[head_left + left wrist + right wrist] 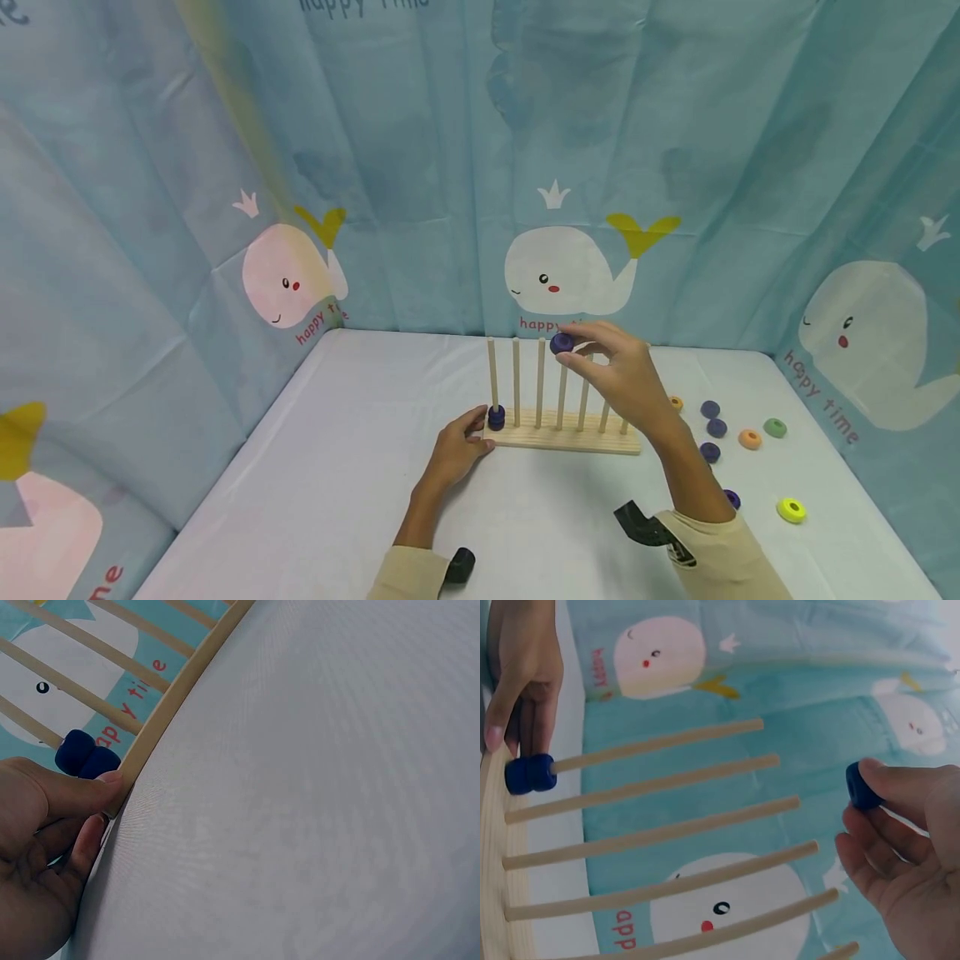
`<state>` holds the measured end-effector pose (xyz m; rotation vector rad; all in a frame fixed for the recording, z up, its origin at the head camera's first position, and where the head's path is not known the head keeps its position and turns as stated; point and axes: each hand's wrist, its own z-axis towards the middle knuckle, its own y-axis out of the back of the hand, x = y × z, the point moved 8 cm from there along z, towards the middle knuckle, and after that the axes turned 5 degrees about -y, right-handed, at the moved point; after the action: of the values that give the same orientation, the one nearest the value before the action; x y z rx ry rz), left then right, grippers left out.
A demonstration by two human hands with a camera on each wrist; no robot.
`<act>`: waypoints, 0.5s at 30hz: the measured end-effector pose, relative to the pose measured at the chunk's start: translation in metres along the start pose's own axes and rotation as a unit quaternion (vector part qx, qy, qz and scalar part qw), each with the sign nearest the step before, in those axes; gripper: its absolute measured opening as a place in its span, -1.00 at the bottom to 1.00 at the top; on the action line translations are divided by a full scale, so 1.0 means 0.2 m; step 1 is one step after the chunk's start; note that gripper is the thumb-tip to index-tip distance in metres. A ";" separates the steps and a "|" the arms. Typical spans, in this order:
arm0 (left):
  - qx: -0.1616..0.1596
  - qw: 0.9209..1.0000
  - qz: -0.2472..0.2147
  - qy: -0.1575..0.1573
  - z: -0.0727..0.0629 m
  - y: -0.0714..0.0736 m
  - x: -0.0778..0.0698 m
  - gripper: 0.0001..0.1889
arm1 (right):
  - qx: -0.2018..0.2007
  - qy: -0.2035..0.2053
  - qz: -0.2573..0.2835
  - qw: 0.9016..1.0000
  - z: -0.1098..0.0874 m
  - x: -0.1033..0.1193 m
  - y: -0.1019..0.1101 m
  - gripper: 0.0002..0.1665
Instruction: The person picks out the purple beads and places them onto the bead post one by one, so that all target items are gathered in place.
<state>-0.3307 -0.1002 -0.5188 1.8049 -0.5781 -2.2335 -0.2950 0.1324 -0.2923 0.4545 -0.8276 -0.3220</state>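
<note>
A pale wooden pegboard (525, 437) with a row of upright rods stands on the white table. Two dark blue beads (496, 418) are stacked at the foot of its leftmost rod. My left hand (455, 450) holds the left end of the base, its thumb (109, 780) on the front edge beside those beads. Up near the rod tops, my right hand (618, 375) pinches another blue bead (861, 786) between thumb and fingertips. This bead is off the rods, its hole partly showing in the right wrist view. Part of the right-hand rods is hidden behind my right hand.
Loose beads lie right of the pegboard: several dark blue ones (710, 452), an orange one (750, 439), a green one (775, 427) and a yellow one (792, 511). A blue curtain (420, 275) with whale prints hangs behind the white table (322, 467).
</note>
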 end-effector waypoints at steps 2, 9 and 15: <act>0.000 1.000 0.002 -0.002 0.00 0.00 0.00 -0.36 | 0.004 0.002 0.004 1.000 0.01 0.01 -0.02 -0.55; 0.000 1.000 0.000 -0.007 0.00 0.00 0.00 -0.35 | 0.010 0.031 0.028 0.999 0.06 0.05 -0.09 -0.57; -0.002 1.000 0.001 -0.007 0.01 0.00 0.00 -0.35 | 0.013 0.038 0.034 0.999 0.09 0.06 -0.15 -0.57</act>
<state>-0.3323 -0.1003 -0.5193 1.7872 -0.5772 -2.2458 -0.3041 0.0963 -0.2879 0.4587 -0.7715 -0.2308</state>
